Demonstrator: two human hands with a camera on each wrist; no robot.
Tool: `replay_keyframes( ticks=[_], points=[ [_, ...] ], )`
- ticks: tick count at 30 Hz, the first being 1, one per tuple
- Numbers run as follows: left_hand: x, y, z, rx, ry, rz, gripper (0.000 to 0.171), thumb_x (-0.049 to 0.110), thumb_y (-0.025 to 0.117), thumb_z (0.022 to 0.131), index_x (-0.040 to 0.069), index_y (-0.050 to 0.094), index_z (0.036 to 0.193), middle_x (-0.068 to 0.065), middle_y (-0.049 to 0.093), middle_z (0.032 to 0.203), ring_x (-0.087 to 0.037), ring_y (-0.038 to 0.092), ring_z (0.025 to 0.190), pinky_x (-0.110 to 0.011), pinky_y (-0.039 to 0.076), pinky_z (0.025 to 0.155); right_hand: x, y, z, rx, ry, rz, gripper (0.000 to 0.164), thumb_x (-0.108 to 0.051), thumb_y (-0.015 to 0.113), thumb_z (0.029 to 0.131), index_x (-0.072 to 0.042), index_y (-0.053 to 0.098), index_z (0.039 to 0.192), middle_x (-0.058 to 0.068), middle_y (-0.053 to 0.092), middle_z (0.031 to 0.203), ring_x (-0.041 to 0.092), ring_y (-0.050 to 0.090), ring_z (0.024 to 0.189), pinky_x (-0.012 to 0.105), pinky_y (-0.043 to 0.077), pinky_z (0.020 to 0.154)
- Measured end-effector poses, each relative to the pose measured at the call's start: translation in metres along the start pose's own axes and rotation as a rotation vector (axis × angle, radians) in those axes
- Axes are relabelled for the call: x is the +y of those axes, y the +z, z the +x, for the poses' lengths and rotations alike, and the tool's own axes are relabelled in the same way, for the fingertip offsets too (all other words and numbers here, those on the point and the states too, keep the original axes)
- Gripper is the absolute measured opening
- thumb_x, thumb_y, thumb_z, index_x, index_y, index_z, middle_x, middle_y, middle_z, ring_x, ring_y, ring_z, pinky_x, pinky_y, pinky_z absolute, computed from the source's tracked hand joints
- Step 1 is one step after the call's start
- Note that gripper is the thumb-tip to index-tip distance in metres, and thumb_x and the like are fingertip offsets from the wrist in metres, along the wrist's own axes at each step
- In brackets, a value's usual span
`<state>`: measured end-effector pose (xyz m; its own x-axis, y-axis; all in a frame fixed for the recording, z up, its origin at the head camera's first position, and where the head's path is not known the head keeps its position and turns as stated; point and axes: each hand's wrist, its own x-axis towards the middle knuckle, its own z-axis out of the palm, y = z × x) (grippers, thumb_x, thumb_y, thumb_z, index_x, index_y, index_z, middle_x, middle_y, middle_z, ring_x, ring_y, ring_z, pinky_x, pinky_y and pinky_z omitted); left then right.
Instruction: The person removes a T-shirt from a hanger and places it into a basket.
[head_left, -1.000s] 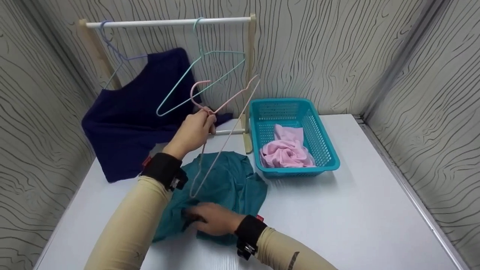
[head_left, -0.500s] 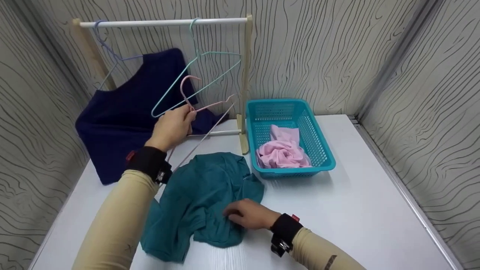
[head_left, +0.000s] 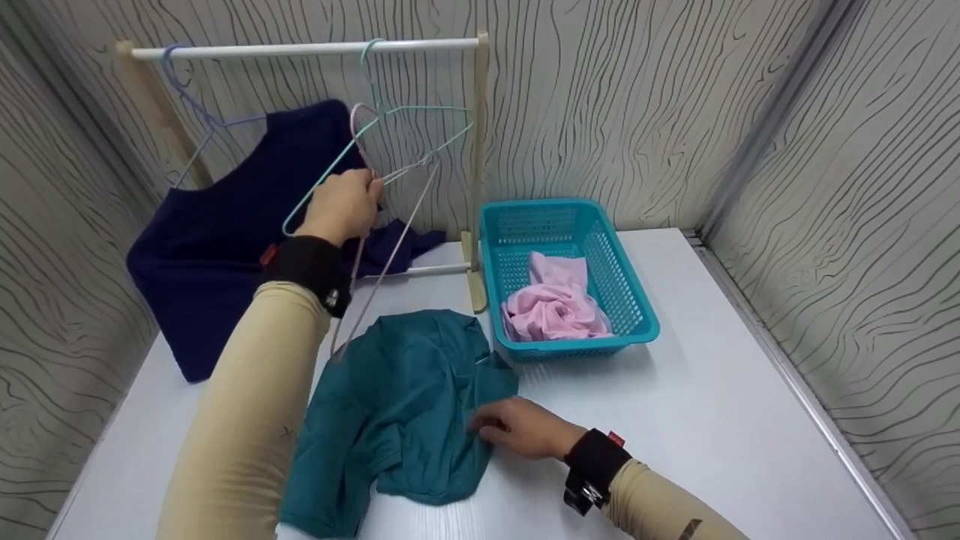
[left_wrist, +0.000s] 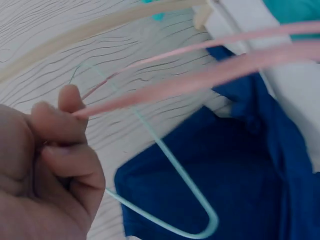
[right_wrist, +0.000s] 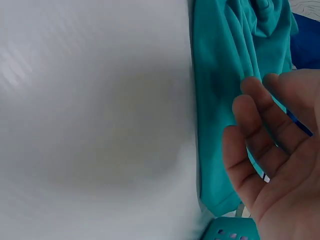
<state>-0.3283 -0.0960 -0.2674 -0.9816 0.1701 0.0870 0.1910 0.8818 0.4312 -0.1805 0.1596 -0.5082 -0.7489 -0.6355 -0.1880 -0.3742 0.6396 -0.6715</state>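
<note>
My left hand [head_left: 345, 202] grips a pink hanger [head_left: 394, 259] near the base of its hook, holding it up in front of the rack. In the left wrist view the fingers are curled round the pink hanger [left_wrist: 185, 82]. A teal garment [head_left: 420, 397] lies rumpled on the white table, partly beneath the hanger's lower end. Over the garment's right side is my right hand [head_left: 525, 427], its fingers loosely bent and holding nothing. The right wrist view has the right hand [right_wrist: 280, 135] beside the teal cloth [right_wrist: 220, 100]; contact cannot be made out.
A rack with a white rail [head_left: 300, 49] stands at the back left. From it hang a mint hanger [head_left: 424, 107] and a purple hanger [head_left: 199, 112] bearing a navy garment [head_left: 217, 247]. Right of the rack, a teal basket [head_left: 637, 300] holds a pink garment [head_left: 559, 307].
My left hand has carried the pink hanger leftward and up toward the rail. My right hand has drawn back to the right from the teal garment, which now lies more spread out.
</note>
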Motion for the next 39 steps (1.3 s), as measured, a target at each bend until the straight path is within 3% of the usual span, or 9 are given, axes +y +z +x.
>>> replay_keyframes(
  ticks=[4,7,13,17,24,28,31,34,39],
  points=[
    [0.018,-0.011,0.015,-0.012,0.044,-0.008,0.036,0.025,0.034,0.107,0.002,0.061,0.103,-0.009,0.067,0.079,-0.025,0.066,0.073,-0.04,0.051,0.082,0.003,-0.004,-0.003,-0.009,0.038,0.001,0.023,-0.021,0.054,0.099,-0.017,0.068,0.117,-0.007,0.069,0.109,0.0,0.058,0.094,0.025,0.051,0.089],
    [0.029,-0.021,0.025,-0.017,0.06,-0.019,0.036,0.025,0.034,0.107,0.002,0.062,0.102,-0.006,0.068,0.079,-0.027,0.066,0.081,-0.041,0.05,0.088,0.004,-0.006,-0.004,-0.014,0.056,0.013,0.024,-0.022,0.054,0.1,-0.018,0.068,0.119,-0.007,0.069,0.11,0.0,0.057,0.093,0.025,0.05,0.089],
    [0.042,-0.038,0.045,-0.02,-0.001,-0.064,0.04,0.029,0.031,0.107,0.006,0.063,0.11,-0.005,0.069,0.089,-0.023,0.062,0.089,-0.033,0.045,0.078,0.007,-0.008,-0.008,-0.003,0.05,0.023,0.024,-0.023,0.053,0.1,-0.018,0.068,0.118,-0.007,0.068,0.105,0.001,0.054,0.088,0.022,0.048,0.084],
    [0.048,-0.04,0.057,-0.012,-0.039,-0.117,0.042,0.03,0.029,0.107,0.008,0.063,0.119,-0.005,0.069,0.096,-0.018,0.06,0.086,-0.029,0.042,0.072,0.011,-0.007,-0.011,0.001,0.063,0.038,0.023,-0.023,0.053,0.1,-0.019,0.067,0.118,-0.006,0.069,0.106,0.001,0.055,0.09,0.023,0.049,0.083],
    [0.048,-0.032,0.07,0.027,-0.082,-0.148,0.039,0.028,0.032,0.107,0.008,0.064,0.115,-0.001,0.071,0.091,-0.017,0.062,0.084,-0.027,0.043,0.072,0.017,-0.006,-0.012,0.012,0.07,0.02,0.023,-0.022,0.053,0.1,-0.017,0.067,0.118,-0.005,0.07,0.109,-0.001,0.056,0.091,0.024,0.05,0.087],
    [0.041,-0.03,0.065,-0.019,-0.098,-0.171,0.039,0.029,0.033,0.107,0.007,0.061,0.122,0.0,0.069,0.09,-0.014,0.06,0.078,-0.025,0.043,0.069,0.017,-0.002,-0.01,0.005,0.065,0.015,0.023,-0.022,0.053,0.1,-0.017,0.067,0.117,-0.006,0.069,0.111,-0.001,0.058,0.095,0.025,0.05,0.091],
    [0.036,-0.031,0.06,-0.037,-0.082,-0.149,0.042,0.03,0.032,0.107,0.005,0.064,0.116,-0.002,0.068,0.09,-0.014,0.055,0.072,-0.025,0.042,0.065,0.017,0.001,-0.009,0.005,0.061,-0.001,0.023,-0.022,0.053,0.1,-0.016,0.067,0.117,-0.006,0.069,0.111,0.0,0.058,0.098,0.027,0.05,0.092],
    [0.03,-0.03,0.054,-0.035,-0.045,-0.076,0.044,0.031,0.032,0.106,0.006,0.068,0.112,-0.005,0.07,0.091,-0.018,0.054,0.074,-0.029,0.042,0.068,0.017,0.002,-0.009,0.005,0.076,-0.012,0.022,-0.022,0.054,0.099,-0.016,0.067,0.116,-0.006,0.069,0.111,0.002,0.058,0.098,0.028,0.049,0.092],
    [0.014,-0.02,0.04,0.017,0.003,0.101,0.04,0.03,0.035,0.105,0.005,0.066,0.108,-0.014,0.066,0.099,-0.032,0.059,0.09,-0.047,0.047,0.081,0.016,0.001,-0.007,0.001,0.092,-0.021,0.023,-0.022,0.055,0.098,-0.015,0.068,0.116,-0.006,0.069,0.11,0.002,0.059,0.098,0.029,0.05,0.091]
  ],
)
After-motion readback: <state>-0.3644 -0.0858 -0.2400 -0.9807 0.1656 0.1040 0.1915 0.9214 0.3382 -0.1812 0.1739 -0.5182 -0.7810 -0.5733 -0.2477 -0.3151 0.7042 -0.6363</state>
